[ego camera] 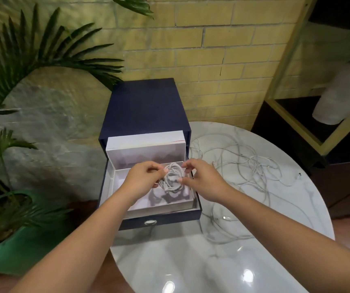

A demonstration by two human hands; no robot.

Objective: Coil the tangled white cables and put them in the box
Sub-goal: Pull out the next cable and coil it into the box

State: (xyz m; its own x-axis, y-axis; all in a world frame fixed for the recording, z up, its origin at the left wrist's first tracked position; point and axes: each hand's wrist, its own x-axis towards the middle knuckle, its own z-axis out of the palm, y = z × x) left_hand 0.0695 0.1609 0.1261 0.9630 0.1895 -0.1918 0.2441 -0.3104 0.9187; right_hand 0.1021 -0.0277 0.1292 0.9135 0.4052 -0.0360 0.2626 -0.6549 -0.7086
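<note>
A left hand (143,176) and a right hand (201,180) pinch a coiled white cable (173,176) between them over an open white box (159,209), which sits in the pulled-out drawer of a navy case (142,106). To the right, tangled white cables (244,166) sprawl on a round marble table (191,261).

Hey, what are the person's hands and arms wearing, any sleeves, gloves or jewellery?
Nothing visible. The left hand and right hand are ungloved, with no rings showing, and the left forearm and right forearm are bare to the frame's edge: no sleeves, watch or bracelets.
</note>
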